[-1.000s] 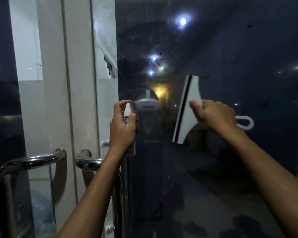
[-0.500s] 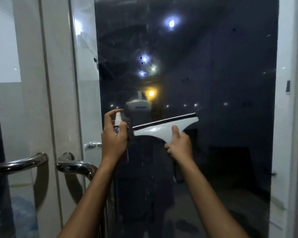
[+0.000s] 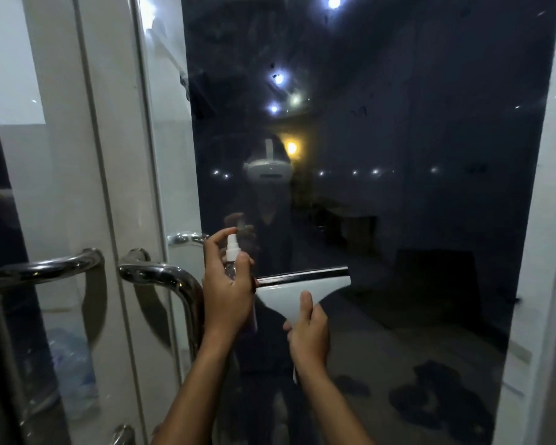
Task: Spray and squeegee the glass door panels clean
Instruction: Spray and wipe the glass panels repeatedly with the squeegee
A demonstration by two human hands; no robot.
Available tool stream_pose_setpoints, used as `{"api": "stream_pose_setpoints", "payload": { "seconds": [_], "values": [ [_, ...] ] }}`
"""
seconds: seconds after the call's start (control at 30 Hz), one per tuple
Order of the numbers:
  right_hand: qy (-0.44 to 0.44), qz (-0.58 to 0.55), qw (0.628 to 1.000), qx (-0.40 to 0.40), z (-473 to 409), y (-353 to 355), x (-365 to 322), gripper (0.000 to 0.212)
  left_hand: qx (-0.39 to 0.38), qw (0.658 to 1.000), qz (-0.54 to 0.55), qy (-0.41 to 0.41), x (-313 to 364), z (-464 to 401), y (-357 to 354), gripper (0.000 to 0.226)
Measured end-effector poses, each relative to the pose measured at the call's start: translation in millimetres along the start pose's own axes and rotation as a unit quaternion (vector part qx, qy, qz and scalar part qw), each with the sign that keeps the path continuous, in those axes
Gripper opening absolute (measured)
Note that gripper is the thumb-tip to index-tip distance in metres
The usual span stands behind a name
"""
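Glass door panel (image 3: 398,155), dark and reflective, fills the frame's centre and right; at lower centre the right hand (image 3: 308,335) grips a white squeegee (image 3: 302,289), handle mostly hidden, and the left hand (image 3: 227,293) clasps a largely concealed spray bottle (image 3: 231,252).

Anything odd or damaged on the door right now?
No damage shows. The dark glass panel carries faint streaks and small specks near its top. The squeegee and spray bottle look intact.

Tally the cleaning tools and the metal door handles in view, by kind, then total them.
Spray bottle: 1, in the left hand
Squeegee: 1, in the right hand
Metal door handles: 2, and
Total: 4
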State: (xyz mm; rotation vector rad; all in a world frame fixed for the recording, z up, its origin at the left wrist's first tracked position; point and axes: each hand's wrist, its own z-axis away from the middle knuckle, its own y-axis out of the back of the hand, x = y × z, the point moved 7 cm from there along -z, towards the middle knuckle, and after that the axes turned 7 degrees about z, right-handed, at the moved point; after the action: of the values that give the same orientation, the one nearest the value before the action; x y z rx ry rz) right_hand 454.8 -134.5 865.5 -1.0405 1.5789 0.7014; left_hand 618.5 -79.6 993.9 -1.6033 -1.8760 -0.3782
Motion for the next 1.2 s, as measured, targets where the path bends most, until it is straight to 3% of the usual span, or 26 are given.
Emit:
{"api": "stream_pose_setpoints", "payload": {
  "seconds": [0.23, 0.33, 0.5, 0.6, 0.73, 1.0, 1.2],
  "values": [
    [-0.096, 0.013, 0.995, 0.01, 50, 22, 99, 0.047, -0.013, 0.998, -0.054, 0.027, -36, 60, 11, 0.034],
    [-0.093, -0.005, 0.996, 0.017, 49, 18, 94, 0.043, -0.02, 0.996, -0.075, 0.039, -44, 67, 12, 0.045],
    [-0.071, 0.033, 0.997, 0.015, 39, 20, 89, 0.039, -0.03, 0.995, -0.084, 0.054, -53, 73, 12, 0.039],
    [-0.119, 0.089, 0.989, 0.004, 52, 34, 131, 0.042, -0.022, 0.994, -0.089, 0.053, -51, 78, 13, 0.044],
    [-0.18, 0.119, 0.976, -0.015, 78, 53, 170, 0.042, -0.018, 0.992, -0.098, 0.075, -58, 87, 13, 0.033],
    [-0.138, 0.154, 0.978, -0.028, 74, 64, 142, 0.047, -0.036, 0.992, -0.089, 0.077, -52, 97, -6, 0.043],
    [-0.12, 0.145, 0.981, -0.049, 70, 81, 125, 0.038, -0.057, 0.993, -0.07, 0.072, -47, 102, -30, 0.041]
  ]
}}
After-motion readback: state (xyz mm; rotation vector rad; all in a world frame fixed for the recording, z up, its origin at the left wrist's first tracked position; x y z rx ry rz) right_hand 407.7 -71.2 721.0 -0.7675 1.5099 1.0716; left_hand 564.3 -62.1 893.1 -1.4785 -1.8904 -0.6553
